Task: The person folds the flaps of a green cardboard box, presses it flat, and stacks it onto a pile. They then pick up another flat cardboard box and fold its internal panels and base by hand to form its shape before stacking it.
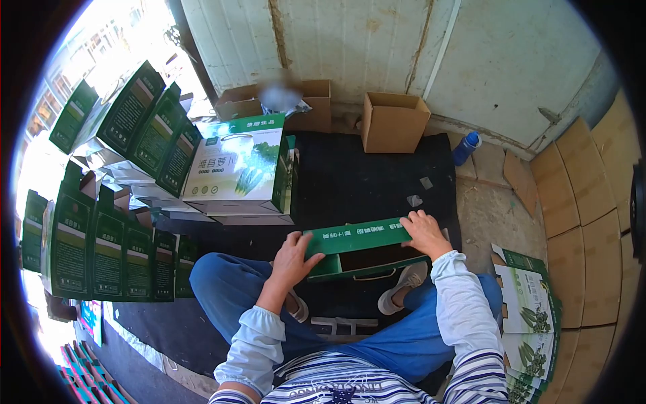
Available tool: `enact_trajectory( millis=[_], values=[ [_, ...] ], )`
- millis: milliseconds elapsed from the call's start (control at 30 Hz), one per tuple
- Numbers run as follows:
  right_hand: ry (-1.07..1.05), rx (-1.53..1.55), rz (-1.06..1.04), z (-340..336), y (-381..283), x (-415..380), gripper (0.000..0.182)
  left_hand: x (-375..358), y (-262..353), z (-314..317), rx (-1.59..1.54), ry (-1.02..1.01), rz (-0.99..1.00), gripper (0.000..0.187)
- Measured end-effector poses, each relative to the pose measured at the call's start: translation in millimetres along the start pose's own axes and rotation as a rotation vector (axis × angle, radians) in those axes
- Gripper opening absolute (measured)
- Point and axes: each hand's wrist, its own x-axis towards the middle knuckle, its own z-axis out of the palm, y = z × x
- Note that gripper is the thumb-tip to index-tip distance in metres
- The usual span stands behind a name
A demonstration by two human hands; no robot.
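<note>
While the person sits cross-legged on a dark mat (pixel 377 175), seen from a head camera looking down, both hands work on one green carton (pixel 360 246) held in front of the knees, above the feet. Far out beyond the left hand, rows of finished green boxes (pixel 108 256) stand upright, with more leaning in a stack (pixel 145 121) further up, near a bright opening. Just ahead of the left hand lies a larger white and green printed box (pixel 239 168) on its side. The left hand (pixel 294 259) grips the near left corner of the green carton, fingers curled round the edge, thumb on top. The carton lies lengthwise between the two hands, its long green flap facing up and its dark inside showing below. The right hand (pixel 424 232) rests with fingers spread on the far right end of the flap, pressing it. Beyond the right hand stand an open brown cardboard box (pixel 393 121) and a blue bottle (pixel 465 147) by the wall. Beside the right elbow lies a pile of flat printed blanks (pixel 531 316). Judging by this, the carton is partly folded into shape; the next move likely calls for tucking the long flap down while both ends stay square.
</note>
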Motion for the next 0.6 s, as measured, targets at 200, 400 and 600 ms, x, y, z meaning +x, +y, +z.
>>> enact_trajectory(
  millis=[200,400,600],
  values=[
    [-0.196,0.212,0.060,-23,0,-6,0.077,17,-4,10,0.213,-0.337,0.003,0.059],
    [-0.294,0.118,0.111,-14,6,8,0.083,35,-7,25,0.272,-0.320,0.069,0.081],
    [-0.277,0.030,0.040,8,8,29,0.087,49,-9,29,0.261,-0.462,0.109,0.088]
  ],
)
